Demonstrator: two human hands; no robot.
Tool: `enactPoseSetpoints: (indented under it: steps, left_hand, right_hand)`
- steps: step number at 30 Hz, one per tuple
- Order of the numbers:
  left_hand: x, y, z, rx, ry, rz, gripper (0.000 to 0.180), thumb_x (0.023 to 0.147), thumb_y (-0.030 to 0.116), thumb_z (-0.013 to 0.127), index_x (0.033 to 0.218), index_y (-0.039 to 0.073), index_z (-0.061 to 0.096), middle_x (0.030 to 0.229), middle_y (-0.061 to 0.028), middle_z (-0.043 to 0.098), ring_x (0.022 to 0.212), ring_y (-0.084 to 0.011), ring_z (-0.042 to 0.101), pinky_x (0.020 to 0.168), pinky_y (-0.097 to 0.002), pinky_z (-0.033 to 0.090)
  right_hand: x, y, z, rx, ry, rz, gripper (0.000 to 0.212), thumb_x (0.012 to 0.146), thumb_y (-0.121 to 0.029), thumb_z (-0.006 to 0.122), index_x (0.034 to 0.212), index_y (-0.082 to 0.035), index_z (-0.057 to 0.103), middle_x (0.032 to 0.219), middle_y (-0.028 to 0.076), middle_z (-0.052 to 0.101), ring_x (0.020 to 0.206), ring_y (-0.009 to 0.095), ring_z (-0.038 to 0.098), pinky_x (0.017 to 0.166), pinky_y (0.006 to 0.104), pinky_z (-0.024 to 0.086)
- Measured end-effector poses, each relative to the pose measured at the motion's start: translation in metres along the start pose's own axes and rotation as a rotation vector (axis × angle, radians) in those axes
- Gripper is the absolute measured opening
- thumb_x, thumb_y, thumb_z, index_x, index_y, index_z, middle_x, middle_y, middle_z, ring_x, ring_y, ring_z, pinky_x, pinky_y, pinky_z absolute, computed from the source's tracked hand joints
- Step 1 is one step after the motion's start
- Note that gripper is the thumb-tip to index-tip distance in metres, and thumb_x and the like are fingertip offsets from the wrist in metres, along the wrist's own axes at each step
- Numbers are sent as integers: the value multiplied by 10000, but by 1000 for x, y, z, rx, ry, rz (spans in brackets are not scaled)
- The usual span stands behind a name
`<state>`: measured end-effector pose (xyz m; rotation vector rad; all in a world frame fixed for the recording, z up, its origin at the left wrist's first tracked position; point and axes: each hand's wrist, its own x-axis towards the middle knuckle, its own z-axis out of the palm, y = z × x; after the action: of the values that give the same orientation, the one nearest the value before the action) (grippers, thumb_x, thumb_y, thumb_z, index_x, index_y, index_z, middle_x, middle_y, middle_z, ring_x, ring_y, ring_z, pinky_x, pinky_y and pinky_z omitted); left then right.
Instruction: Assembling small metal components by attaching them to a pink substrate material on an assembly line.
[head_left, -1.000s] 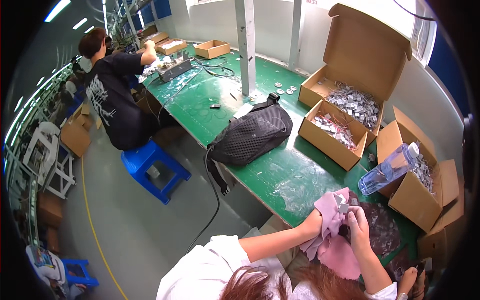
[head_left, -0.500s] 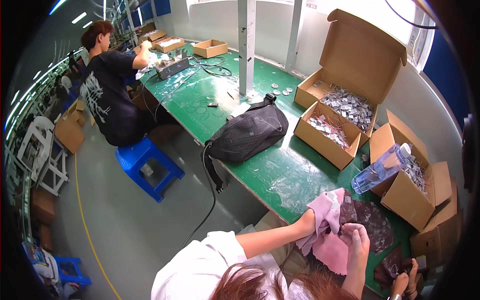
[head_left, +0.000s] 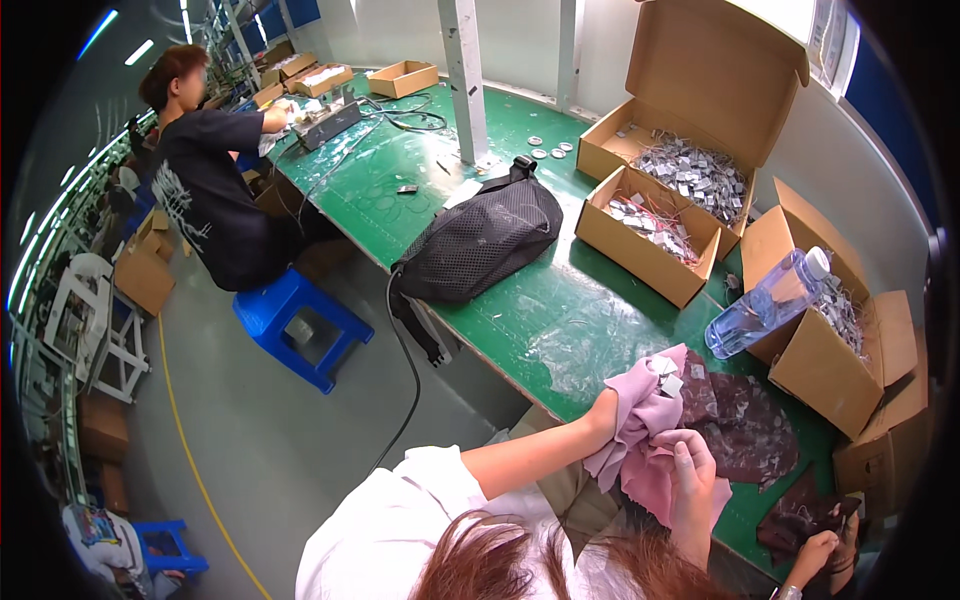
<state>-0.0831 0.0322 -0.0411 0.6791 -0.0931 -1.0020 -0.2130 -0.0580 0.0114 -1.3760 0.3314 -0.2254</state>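
A pink cloth [head_left: 640,425] is draped around my left hand [head_left: 606,412], so most of its fingers are hidden. Several small whitish square pieces [head_left: 665,374] show at the far end of the cloth, held in its folds. My right hand [head_left: 692,470] is beside it, over the lower part of the cloth, with fingers bent and closed together. What lies between its fingertips is too small to tell. Beneath and beyond the hands, a dark brown cloth [head_left: 745,425] with pale smudges is spread on the green table [head_left: 570,345].
A blue water bottle [head_left: 765,305] leans by an open carton [head_left: 830,370] of small metal parts. More such parts fill two boxes [head_left: 650,275] behind. A black mesh bag [head_left: 485,240] lies at the table edge. Another person's hands [head_left: 825,550] work at lower right; a person [head_left: 215,190] sits far left.
The whitish pieces now show more clearly at the cloth's end. My right hand has shifted slightly left and its fingers have drawn together. The view has moved slightly.
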Motion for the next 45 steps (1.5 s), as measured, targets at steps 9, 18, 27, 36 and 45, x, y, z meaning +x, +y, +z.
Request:
enactPoseSetpoints:
  steps: [9,18,27,36,45]
  left_hand:
    - [32,-16,-9,111,-361,97,112,882,169,398,870,76,458,687,27,448,568,-44,414,449,-187,346]
    - [-5,6,19,101,-152,126,117,869,148,414,877,59,489,670,34,476,544,-31,424,446,-183,365]
    - [8,-1,3,38,58,-80,323,871,228,473,1155,77,448,958,-27,515,810,-81,500,705,-223,436]
    - [5,8,17,345,140,-14,297,889,270,431,1114,78,465,883,-8,522,788,-60,489,669,-202,426]
    - [4,3,19,344,110,181,265,887,206,386,1103,65,447,865,-15,523,776,-68,497,675,-229,445]
  right_hand:
    - [1,10,-3,16,23,32,182,851,-153,499,906,17,531,860,71,571,784,117,528,725,237,426]
    - [4,10,0,0,-19,36,170,849,-157,503,844,9,537,816,66,579,755,111,527,707,232,419]
    - [4,6,0,-8,31,27,138,849,-128,502,808,2,526,779,57,574,717,104,527,668,223,425]
    - [5,19,-8,-160,68,-119,80,787,-2,565,786,-7,485,760,37,533,698,78,493,660,203,401]
    - [11,11,13,-251,197,-105,185,805,7,526,970,-3,442,841,35,516,735,73,500,670,201,423]
